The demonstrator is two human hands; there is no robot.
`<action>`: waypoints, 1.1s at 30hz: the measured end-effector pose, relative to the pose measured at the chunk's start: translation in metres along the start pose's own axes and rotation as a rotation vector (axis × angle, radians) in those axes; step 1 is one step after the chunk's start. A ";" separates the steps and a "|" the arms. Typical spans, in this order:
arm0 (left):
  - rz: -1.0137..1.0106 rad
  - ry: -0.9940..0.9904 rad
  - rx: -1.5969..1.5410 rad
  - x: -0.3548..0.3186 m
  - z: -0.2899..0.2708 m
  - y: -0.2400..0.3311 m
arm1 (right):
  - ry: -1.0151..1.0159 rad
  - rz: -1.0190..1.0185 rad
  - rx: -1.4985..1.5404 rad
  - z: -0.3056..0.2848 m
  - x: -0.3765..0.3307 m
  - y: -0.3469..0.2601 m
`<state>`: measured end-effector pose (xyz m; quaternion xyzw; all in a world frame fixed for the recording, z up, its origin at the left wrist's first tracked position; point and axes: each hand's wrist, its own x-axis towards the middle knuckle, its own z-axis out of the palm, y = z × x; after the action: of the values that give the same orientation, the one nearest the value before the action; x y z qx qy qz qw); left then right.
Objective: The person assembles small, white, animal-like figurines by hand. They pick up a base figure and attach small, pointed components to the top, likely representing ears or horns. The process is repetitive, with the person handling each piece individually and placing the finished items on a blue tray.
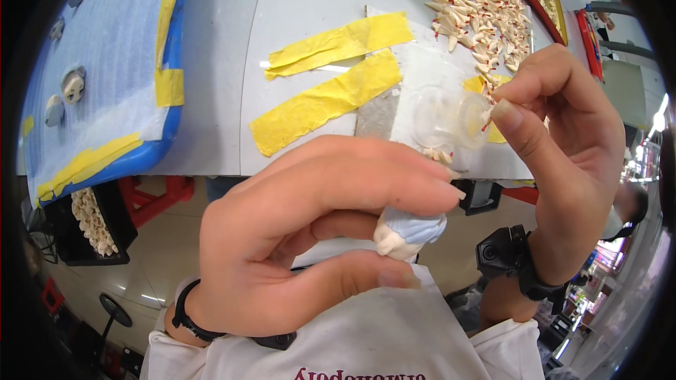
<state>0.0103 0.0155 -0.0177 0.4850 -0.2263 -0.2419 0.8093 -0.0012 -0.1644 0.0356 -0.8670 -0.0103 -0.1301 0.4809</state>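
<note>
Left hand (310, 239) pinching doll head (408, 233), right hand (563, 127) pinching small piece (486, 121)

A glossy white counter (211, 63) reflects overhead light and carries yellow tape strips (320, 102) and a blue tray (105, 162); beneath it, red legs (151, 200) stand on a pale floor (162, 253).

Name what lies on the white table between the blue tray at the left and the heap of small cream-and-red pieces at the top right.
In the head view, two crumpled yellow tape strips lie on the white table between the blue tray and the heap of small pieces.
</note>
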 end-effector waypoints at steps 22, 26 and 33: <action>0.090 -0.007 0.069 0.000 0.019 0.000 | -0.121 0.201 0.518 0.000 -0.056 -0.008; 0.110 -0.028 0.095 0.000 0.017 -0.004 | -0.082 0.138 0.459 0.002 -0.060 -0.005; 0.052 -0.015 0.151 -0.001 0.017 0.003 | 0.097 -0.128 0.324 0.012 -0.074 0.018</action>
<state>-0.0008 0.0058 -0.0078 0.5367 -0.2624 -0.2068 0.7748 -0.0673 -0.1562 -0.0023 -0.7683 -0.0629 -0.1988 0.6052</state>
